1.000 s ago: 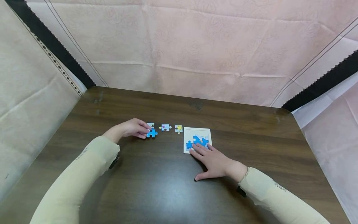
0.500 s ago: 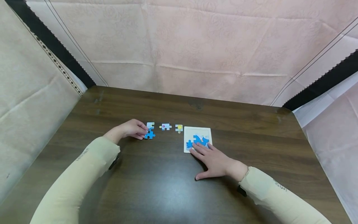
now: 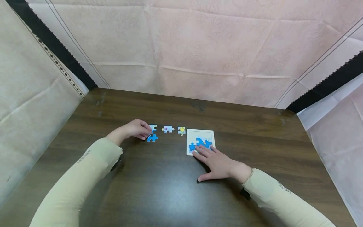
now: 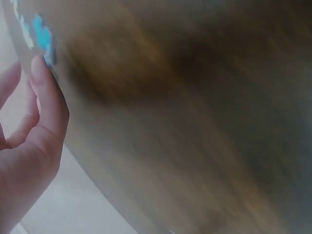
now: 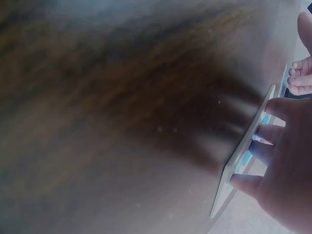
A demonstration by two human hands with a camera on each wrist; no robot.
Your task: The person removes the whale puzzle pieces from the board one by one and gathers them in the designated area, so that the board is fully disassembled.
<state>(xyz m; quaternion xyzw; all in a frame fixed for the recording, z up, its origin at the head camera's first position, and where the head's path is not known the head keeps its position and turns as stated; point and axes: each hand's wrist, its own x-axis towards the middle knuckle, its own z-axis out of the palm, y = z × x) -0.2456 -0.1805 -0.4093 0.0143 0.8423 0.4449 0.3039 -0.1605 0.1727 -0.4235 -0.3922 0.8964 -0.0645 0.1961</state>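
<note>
In the head view my left hand point(image 3: 136, 129) pinches a blue jigsaw piece point(image 3: 153, 137) at its left edge, fingers curled in. In the left wrist view the thumb tip is right at the blue piece point(image 4: 44, 36). Just above it lies another jigsaw piece point(image 3: 153, 127), pale with blue and yellow, partly covered by the fingers. My right hand point(image 3: 216, 164) lies spread, its fingertips resting on the lower part of a white square puzzle tray point(image 3: 194, 132). Blue whale-like jigsaw pieces point(image 3: 202, 141) sit in the tray, partly under those fingers.
Between the left hand and the tray lie a piece with a pink swirl point(image 3: 168, 129) and one with a yellow sun point(image 3: 181, 130). The dark wooden table point(image 3: 170, 183) ends at pale cloth hangings point(image 3: 198, 47) behind and on both sides.
The blue piece has shifted left and then slightly nearer and turned a little with the left hand, parting from the pale piece above. The right hand stays on the tray.
</note>
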